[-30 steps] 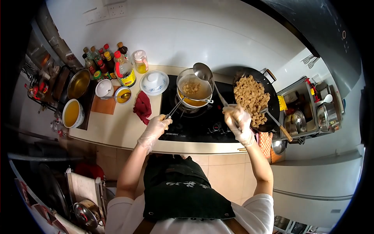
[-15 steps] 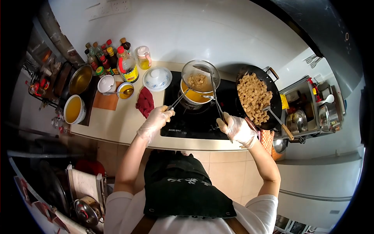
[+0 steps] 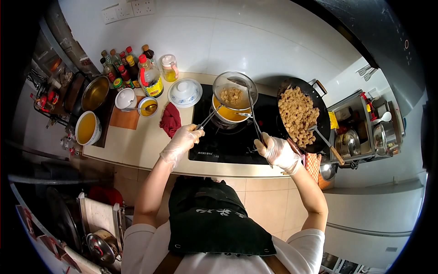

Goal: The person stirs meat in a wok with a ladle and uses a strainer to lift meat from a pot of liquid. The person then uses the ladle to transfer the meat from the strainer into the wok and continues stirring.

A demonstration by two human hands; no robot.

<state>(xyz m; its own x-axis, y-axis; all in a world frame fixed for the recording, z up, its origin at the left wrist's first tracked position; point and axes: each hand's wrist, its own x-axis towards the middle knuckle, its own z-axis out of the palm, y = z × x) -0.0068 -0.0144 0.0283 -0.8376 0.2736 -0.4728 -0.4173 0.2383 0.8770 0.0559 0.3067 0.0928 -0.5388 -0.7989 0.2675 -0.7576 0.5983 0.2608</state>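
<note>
In a clear glove, my left hand is closed on the handle of a round mesh strainer. The strainer holds brown fried pieces above a pot of yellow oil on the black cooktop. My right hand, also gloved, grips a long dark-handled utensil whose head reaches into the strainer. Its head is partly hard to make out. Right of the pot, a black wok holds many brown fried pieces, with a wooden-handled spatula resting in it.
Left of the cooktop are a red cloth, a lidded white bowl, a small bowl of yellow liquid and sauce bottles. Farther left stands a larger bowl. A rack holds metal bowls at right.
The camera view has shifted slightly. Both hands keep their grips, and the utensil's head has shifted a little within the strainer.
</note>
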